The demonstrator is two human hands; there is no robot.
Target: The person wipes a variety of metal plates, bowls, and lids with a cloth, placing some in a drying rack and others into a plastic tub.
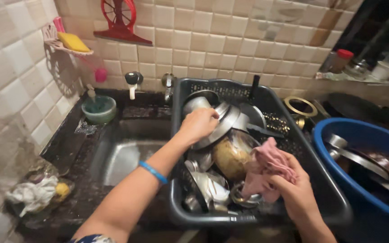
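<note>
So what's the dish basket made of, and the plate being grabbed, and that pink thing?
The dark grey basket looks like matte plastic, with moulded holes in its walls. The plate under the left hand seems to be shiny steel; it reflects light. The pink cloth in the right hand looks like soft fabric, crumpled in folds.

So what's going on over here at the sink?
A person stands at a kitchen counter over a dark plastic dish basket packed with steel utensils. The left hand grips a steel plate among the piled dishes, while the right hand holds a crumpled pink cloth above the basket. The sink lies to the left and a blue tub holding more steel vessels sits on the right.
</note>
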